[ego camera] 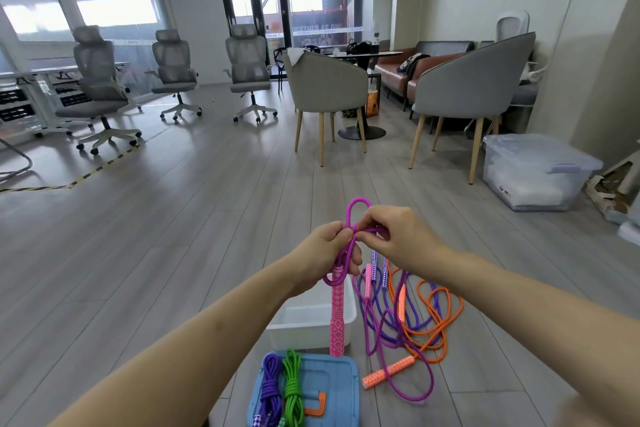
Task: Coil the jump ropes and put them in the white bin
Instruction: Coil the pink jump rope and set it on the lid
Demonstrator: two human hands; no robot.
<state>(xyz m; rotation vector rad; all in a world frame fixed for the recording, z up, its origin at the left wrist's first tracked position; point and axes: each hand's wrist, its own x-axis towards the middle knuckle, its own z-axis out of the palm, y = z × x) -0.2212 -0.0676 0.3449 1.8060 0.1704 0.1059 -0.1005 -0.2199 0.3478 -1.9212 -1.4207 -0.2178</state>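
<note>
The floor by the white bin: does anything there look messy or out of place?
Yes. Beside the white bin, orange, purple and magenta jump ropes lie tangled in loose loops. Two coiled ropes sit on a blue lid, not in the bin.

Both arms outstretched — left hand (327,250) and right hand (393,234) together, fingers curled

Single head-worn wide-angle view, looking forward and down across the floor (156,253), hands close at 6 o'clock, office chairs (100,80) far off at 10 o'clock
</note>
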